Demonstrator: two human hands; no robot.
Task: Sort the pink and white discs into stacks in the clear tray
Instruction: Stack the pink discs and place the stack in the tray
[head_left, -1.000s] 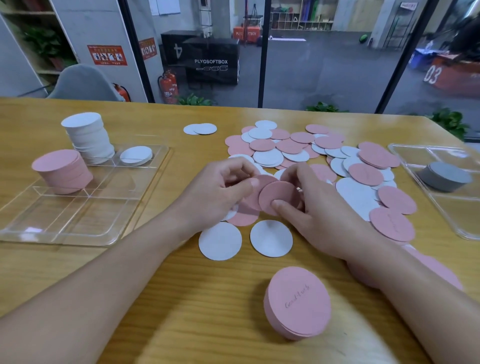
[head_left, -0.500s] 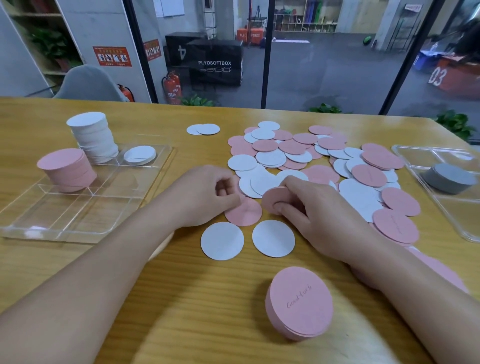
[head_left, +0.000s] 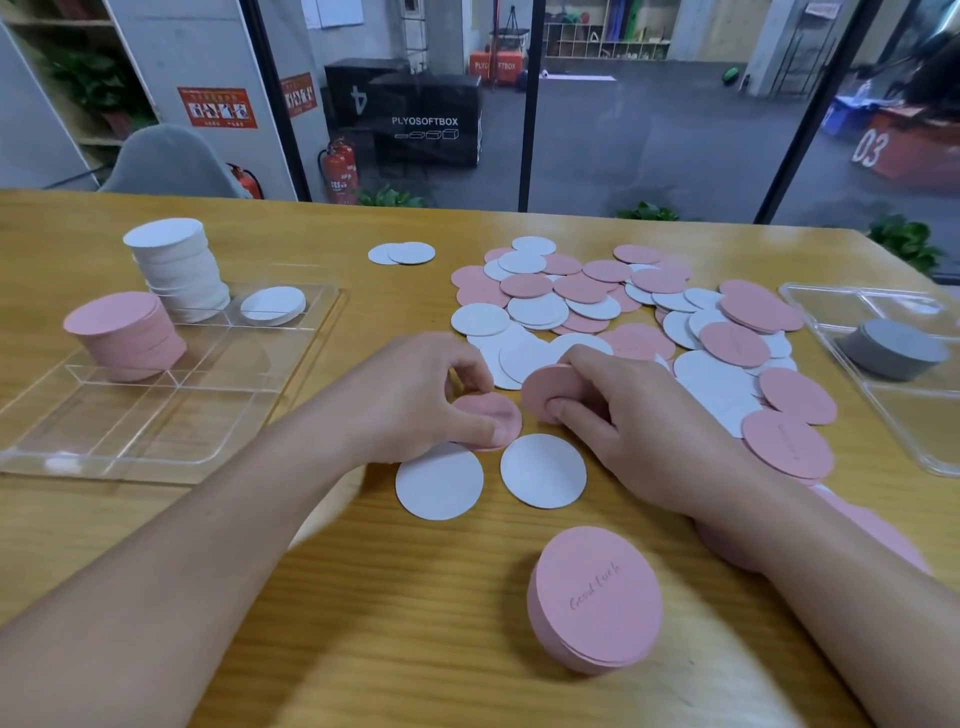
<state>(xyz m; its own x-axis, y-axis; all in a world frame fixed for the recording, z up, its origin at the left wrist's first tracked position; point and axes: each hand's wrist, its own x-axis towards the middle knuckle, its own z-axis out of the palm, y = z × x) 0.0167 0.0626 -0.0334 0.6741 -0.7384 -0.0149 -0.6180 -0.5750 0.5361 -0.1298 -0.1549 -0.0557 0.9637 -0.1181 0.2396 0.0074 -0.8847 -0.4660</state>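
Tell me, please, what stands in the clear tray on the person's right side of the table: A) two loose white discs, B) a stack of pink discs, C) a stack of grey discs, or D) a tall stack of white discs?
C: the clear tray on the right holds only a low stack of grey discs; the white stack and pink stack stand in the left tray.

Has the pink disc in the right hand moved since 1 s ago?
Yes. The pink disc in the right hand has dropped nearer the two white discs, against which it is judged.
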